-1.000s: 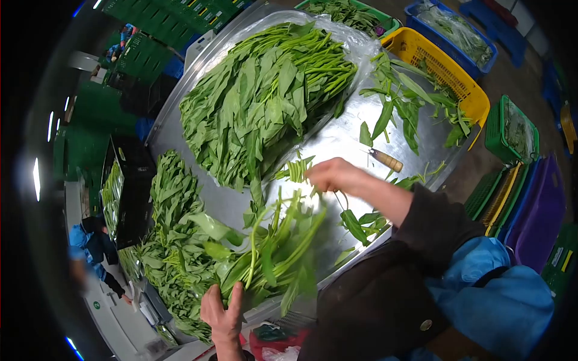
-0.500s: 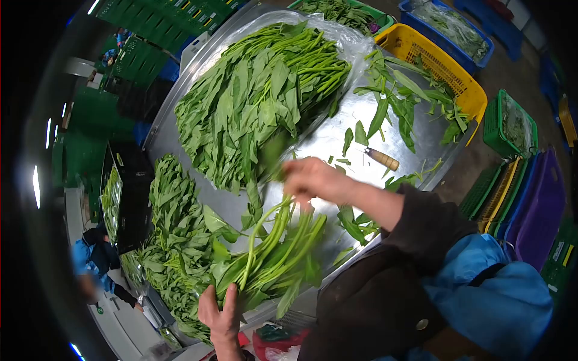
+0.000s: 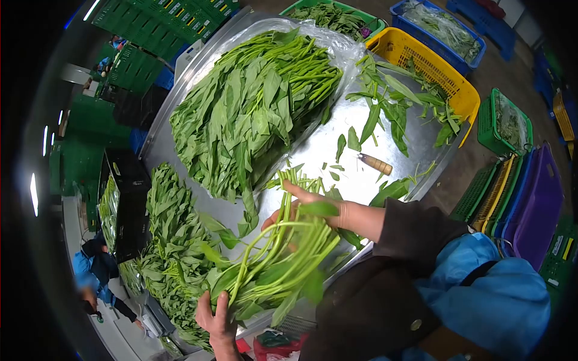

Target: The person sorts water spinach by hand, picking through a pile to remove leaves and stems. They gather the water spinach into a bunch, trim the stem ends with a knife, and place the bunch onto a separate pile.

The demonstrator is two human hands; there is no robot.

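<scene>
A loose bunch of water spinach (image 3: 289,265), with long pale stems and green leaves, stretches between my two hands. My left hand (image 3: 218,319) is closed round its lower left end, thumb up. My right hand (image 3: 310,207) curls round the stems near their cut ends, which stick out above it; some of its fingers are hidden behind stems and a leaf. A big pile of water spinach (image 3: 253,102) lies on plastic film at the back of the metal table (image 3: 214,207). Another long heap of greens (image 3: 174,240) runs down the left side.
A wooden-handled knife (image 3: 374,163) lies on the table among cut leaf bits. Loose stems (image 3: 397,108) spill toward a yellow crate (image 3: 430,60). Blue (image 3: 448,36) and green crates (image 3: 504,123) stand beyond, with stacked crates at right. A person in blue (image 3: 96,265) is at far left.
My right hand has come down and taken hold of the stems near their cut ends. My left hand stays at the lower end of the bunch. The view has shifted slightly.
</scene>
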